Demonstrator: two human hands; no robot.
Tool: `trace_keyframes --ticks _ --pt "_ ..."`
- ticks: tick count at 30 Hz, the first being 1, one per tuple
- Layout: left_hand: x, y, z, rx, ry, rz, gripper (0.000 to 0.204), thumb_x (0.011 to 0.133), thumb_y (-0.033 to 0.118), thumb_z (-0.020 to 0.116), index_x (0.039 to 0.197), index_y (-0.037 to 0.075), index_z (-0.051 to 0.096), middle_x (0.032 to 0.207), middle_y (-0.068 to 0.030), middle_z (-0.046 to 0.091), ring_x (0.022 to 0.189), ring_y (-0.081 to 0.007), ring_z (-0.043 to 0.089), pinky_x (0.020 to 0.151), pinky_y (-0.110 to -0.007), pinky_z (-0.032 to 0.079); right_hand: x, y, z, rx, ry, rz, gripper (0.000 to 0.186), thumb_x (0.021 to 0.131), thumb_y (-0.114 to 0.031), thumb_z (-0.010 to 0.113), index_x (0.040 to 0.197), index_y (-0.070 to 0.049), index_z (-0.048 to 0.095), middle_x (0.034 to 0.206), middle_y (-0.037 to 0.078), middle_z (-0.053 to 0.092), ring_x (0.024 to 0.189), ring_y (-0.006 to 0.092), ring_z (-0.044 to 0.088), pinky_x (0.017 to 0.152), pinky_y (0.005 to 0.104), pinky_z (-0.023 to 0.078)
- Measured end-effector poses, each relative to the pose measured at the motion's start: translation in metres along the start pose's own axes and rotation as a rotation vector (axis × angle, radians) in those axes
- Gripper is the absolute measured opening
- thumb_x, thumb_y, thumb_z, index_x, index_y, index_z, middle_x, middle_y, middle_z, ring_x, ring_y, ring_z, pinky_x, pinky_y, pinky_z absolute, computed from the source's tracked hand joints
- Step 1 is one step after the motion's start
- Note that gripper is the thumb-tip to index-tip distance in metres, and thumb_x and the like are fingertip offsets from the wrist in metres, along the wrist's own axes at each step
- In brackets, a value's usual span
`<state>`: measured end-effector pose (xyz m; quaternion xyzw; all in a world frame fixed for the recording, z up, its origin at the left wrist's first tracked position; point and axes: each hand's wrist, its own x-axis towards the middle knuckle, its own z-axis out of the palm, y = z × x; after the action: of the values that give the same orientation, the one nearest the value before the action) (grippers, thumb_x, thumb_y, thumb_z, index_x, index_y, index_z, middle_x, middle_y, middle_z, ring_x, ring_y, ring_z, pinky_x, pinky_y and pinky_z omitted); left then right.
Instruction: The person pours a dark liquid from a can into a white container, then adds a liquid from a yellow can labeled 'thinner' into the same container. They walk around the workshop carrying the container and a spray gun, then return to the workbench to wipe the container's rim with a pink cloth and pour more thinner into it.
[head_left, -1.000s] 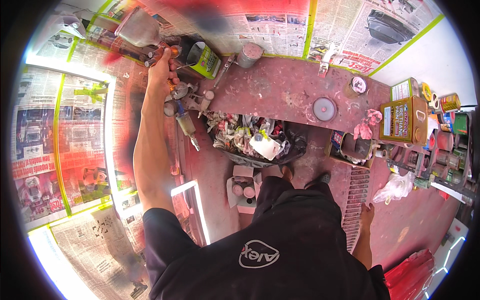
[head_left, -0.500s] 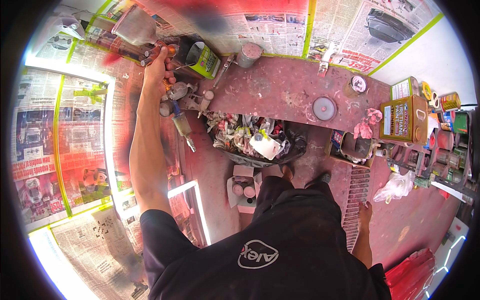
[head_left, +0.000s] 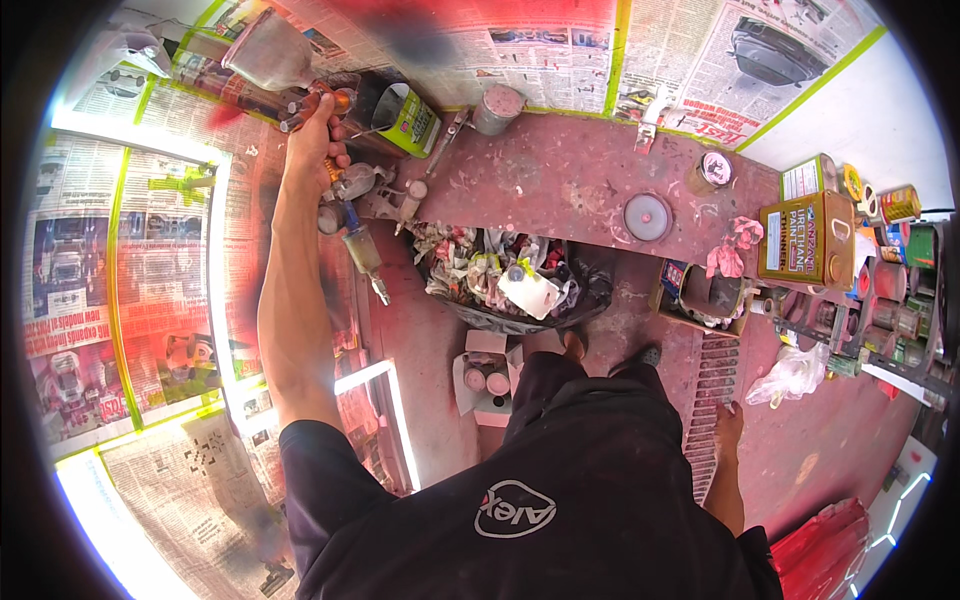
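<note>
My left hand (head_left: 318,135) reaches up to the far left, its fingers wrapped round a spray gun (head_left: 335,100) with orange-gold parts. A cloudy cup (head_left: 268,52) stands above the gun, against the papered wall. Just below the hand, a second gun-like tool (head_left: 352,183) has a blue fitting and a clear cylinder (head_left: 364,250) ending in a metal tip. Beside it sits an open green-and-black tin (head_left: 408,120). My right hand (head_left: 730,425) hangs low at my right side, above the floor near a grate; its fingers are too foreshortened to read.
A pinkish, paint-dusted bench (head_left: 560,165) carries a small can (head_left: 497,108), a round lid (head_left: 649,217) and a gold thinner tin (head_left: 806,238). Below it are a rag-filled bin (head_left: 470,316), a cardboard box (head_left: 487,345) and a floor grate (head_left: 712,390). Lit tubes (head_left: 222,290) edge the left wall.
</note>
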<state>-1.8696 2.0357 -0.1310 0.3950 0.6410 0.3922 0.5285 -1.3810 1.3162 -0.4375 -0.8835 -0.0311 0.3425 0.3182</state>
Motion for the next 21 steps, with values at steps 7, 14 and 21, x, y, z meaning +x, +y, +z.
trace_keyframes --ticks 7,14,21 --pt "-0.003 0.003 0.0 -0.011 0.0 0.002 0.037 0.101 0.043 0.067 0.087 0.015 0.047 0.063 0.0031 0.046 0.043 -0.0056 0.035 0.039 -0.025 0.032 -0.003 -0.001 0.001 0.006 -0.01 -0.012 0.068 0.098 -0.03 0.072 0.147 0.008 0.044 0.112 0.014 0.067 0.099 0.0185 0.063 0.086 0.0301 0.049" --pt "-0.004 0.002 -0.001 -0.014 -0.01 0.005 0.038 0.101 0.043 0.068 0.086 0.015 0.047 0.063 0.0033 0.046 0.042 -0.0055 0.035 0.039 -0.025 0.032 -0.009 -0.007 0.001 -0.028 -0.003 -0.009 0.067 0.097 -0.032 0.073 0.145 0.006 0.047 0.112 0.015 0.068 0.099 0.019 0.063 0.086 0.0308 0.049" --pt "0.0 0.001 -0.006 -0.009 -0.029 -0.005 0.037 0.101 0.043 0.067 0.084 0.014 0.05 0.065 0.0027 0.047 0.044 -0.0081 0.039 0.042 -0.029 0.036 -0.005 0.0 -0.001 -0.024 -0.011 -0.015 0.069 0.097 -0.034 0.074 0.146 0.006 0.047 0.112 0.015 0.068 0.098 0.0196 0.063 0.085 0.0319 0.05"
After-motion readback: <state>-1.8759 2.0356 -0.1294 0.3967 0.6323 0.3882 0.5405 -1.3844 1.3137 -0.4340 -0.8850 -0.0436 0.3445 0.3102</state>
